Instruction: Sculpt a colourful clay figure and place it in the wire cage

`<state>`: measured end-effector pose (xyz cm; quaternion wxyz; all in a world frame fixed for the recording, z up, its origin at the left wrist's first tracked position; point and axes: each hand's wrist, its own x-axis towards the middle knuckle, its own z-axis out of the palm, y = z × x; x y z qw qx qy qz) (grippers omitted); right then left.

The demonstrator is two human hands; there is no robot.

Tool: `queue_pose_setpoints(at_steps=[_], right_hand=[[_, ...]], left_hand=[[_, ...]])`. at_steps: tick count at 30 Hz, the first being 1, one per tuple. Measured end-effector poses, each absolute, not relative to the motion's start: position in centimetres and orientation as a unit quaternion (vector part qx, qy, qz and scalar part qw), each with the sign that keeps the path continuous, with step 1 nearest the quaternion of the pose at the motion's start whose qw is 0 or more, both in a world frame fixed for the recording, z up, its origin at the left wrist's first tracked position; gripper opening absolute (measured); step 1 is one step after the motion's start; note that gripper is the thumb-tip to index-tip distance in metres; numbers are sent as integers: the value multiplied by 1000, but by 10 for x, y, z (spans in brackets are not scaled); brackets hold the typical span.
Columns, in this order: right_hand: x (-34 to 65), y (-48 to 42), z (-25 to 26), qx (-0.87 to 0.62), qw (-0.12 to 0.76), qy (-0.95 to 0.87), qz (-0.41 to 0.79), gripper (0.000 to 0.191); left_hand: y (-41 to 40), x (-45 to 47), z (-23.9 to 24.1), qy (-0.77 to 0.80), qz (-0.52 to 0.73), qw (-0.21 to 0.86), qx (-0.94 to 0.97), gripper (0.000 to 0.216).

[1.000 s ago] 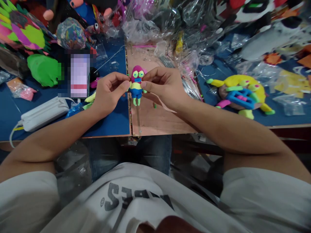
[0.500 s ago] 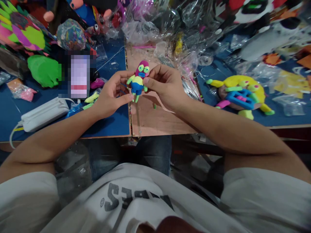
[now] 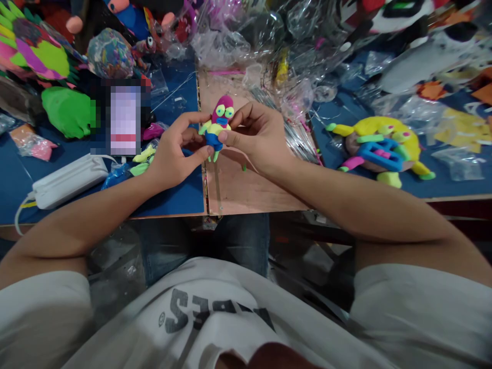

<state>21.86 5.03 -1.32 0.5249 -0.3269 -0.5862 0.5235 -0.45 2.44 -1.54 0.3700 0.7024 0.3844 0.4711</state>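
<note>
A small clay figure (image 3: 219,123) with a magenta head, green eyes, yellow body and blue trousers is held above the brown board (image 3: 246,184). My left hand (image 3: 172,154) pinches its lower body from the left, thumb near the blue trousers. From the right, my right hand (image 3: 257,136) grips its body, thumb across the front and fingers behind the head. The figure tilts slightly to the right.
A larger yellow clay creature (image 3: 378,148) with blue and pink parts lies on the blue mat (image 3: 172,195) at right. A white power bank (image 3: 67,179), a phone (image 3: 123,120), green clay (image 3: 65,110) and a multicoloured clay ball (image 3: 109,54) sit at left. Crumpled clear plastic bags (image 3: 269,36) fill the back.
The figure was lifted and tilted to the right between both hands. My left thumb shifted down to the figure's lower body; my right hand closed more tightly round it.
</note>
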Motion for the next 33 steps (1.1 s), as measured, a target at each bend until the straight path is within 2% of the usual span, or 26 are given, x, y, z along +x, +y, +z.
queue_pose_setpoints(at_steps=[5,9,13,18,33], right_hand=[[216,47,-16,-336,538,-581,510,58],[212,48,-22,-359,560,-597,448,59],[209,50,-29,-347,590,-614,392,55],[209,52,-37,-356,578,-637,366,46],[208,45,-26,-352,579,-621,394,51]], left_hand=[[20,2,-11,381,478,336,716,60],[15,7,-8,409,489,286,716,65],[10,10,-7,432,501,231,713,48],[11,12,-7,435,511,202,713,30],[10,12,0,414,506,127,746,12]])
